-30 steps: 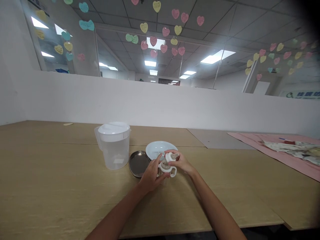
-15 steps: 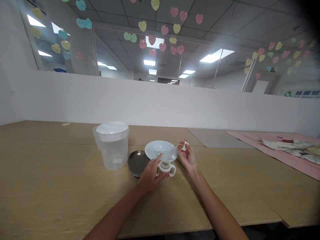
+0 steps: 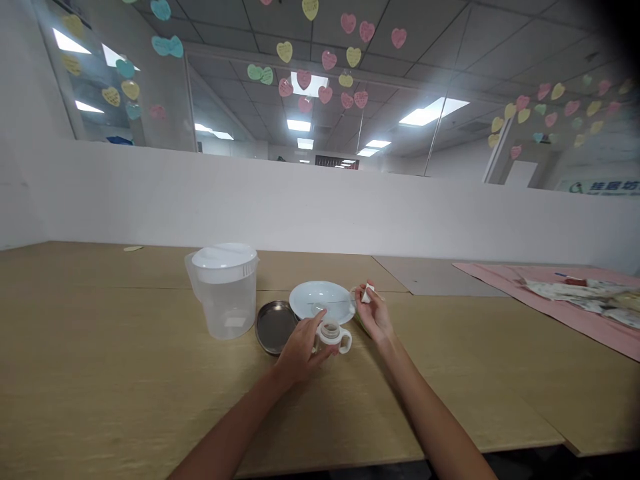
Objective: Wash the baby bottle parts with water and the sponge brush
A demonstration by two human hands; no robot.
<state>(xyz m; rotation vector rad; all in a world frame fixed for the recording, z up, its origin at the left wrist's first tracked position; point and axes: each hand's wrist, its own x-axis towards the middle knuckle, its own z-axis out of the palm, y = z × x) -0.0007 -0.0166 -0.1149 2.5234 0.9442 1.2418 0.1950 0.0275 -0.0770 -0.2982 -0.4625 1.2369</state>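
A small white baby bottle with side handles (image 3: 334, 337) stands on the wooden table (image 3: 125, 373), its top uncovered. My left hand (image 3: 299, 351) is closed around its left side. My right hand (image 3: 373, 313) is raised just right of the white plate (image 3: 323, 299) and pinches the bottle's white cap with nipple (image 3: 365, 293) between its fingertips.
A clear plastic pitcher with a white lid (image 3: 225, 290) stands left of the plate. A round metal dish (image 3: 274, 326) lies between pitcher and bottle. Pink cloth with several items (image 3: 565, 293) covers the far right. A white partition wall runs behind the table.
My right hand lifted the cap off the bottle and carried it right, beside the plate. My left hand stayed on the bottle.
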